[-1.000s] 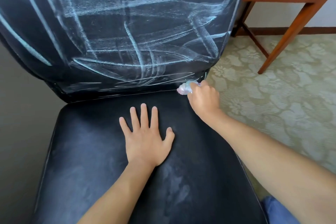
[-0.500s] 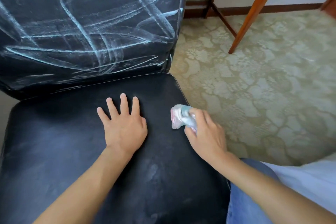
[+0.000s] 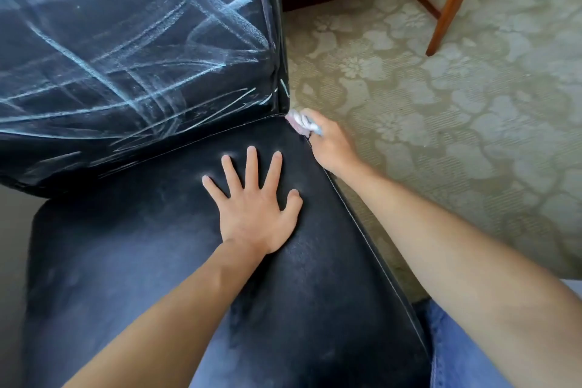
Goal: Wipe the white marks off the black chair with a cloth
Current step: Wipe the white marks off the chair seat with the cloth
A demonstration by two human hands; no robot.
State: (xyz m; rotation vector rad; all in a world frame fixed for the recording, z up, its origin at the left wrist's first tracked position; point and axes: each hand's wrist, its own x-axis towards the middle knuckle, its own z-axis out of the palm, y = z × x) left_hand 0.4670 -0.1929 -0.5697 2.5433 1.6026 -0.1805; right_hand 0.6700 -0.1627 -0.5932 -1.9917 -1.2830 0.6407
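Note:
The black chair fills the left of the head view. Its backrest (image 3: 132,50) is crossed by many white chalk streaks. The seat (image 3: 157,277) carries only faint dusty smears. My left hand (image 3: 255,205) lies flat on the seat with fingers spread. My right hand (image 3: 330,145) grips a small bunched pale cloth (image 3: 299,121) and holds it against the seat's back right corner, where seat and backrest meet.
A patterned green carpet (image 3: 441,120) covers the floor right of the chair. A wooden table leg (image 3: 453,0) and crossbar stand at the top right, with a dark skirting board behind. My blue jeans (image 3: 456,353) show at the bottom right.
My right hand has carried the cloth from the seat's right edge back to the rear right corner. My left hand stays flat on the seat; the camera has shifted.

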